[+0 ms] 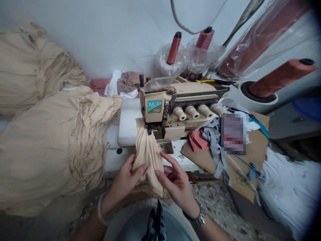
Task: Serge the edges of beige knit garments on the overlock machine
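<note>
Two big heaps of gathered beige jersey fill the left side, their soft folds bunched into deep ruffles. Ahead stands a cream overlock machine with a metal body, a blue-and-green "700" badge and four ribbed tension dials, set on a white sewing table. Behind it, cones of terracotta thread stand upright, some wrapped in clear plastic. To the right, a sheet of brown cardboard carries folded pink fabric and limp grey strips, with a pixelated patch hiding one item.

A length of beige jersey runs from the presser foot toward the person, its end under the foot. The left hand, with a pale bangle at the wrist, grasps the jersey with curled fingers. The right hand, below a metal link watch, lies open against the cloth, with its index finger raised and unclenched.
</note>
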Available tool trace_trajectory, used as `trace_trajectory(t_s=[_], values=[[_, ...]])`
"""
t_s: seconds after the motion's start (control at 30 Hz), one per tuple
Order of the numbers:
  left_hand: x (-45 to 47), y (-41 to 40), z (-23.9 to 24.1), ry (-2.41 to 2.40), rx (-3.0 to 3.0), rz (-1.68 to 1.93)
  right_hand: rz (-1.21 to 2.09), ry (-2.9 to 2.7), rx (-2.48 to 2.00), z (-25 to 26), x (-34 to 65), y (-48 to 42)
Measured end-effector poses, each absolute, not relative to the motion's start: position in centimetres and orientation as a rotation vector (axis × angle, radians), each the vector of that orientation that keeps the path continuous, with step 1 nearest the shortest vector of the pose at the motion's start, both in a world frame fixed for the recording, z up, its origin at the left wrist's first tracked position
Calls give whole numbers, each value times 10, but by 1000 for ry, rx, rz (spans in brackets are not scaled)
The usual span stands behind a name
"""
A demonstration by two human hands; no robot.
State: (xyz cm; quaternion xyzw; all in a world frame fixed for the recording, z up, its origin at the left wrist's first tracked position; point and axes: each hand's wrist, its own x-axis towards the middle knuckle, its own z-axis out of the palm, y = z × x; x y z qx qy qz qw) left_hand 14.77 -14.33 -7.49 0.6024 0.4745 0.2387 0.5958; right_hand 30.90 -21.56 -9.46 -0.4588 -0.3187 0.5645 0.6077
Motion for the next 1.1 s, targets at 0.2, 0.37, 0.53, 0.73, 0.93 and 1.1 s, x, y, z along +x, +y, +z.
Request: trace_trajectory(t_s=[0.2,0.37,0.53,0.73,0.93,1.1], values=[[132,-106,-32,1343,1751,639,1071,-1000,-1214,-101,308,-203],[138,-56,-12,1397,2252,692,900,-1112,-1247,-99,303,-173],[154,-11,-1,1462,2524,654,682,-1307,-1374,-92,297,-148],[146,12,-4,1686,2474,649,981,-1325,-1300,-85,276,-136],[95,-72,-17,1193,2128,566,1312,-1016,-906,-82,258,-148],[83,-144,-45,972,2152,371,1293,-960,-1017,-45,282,-197]])
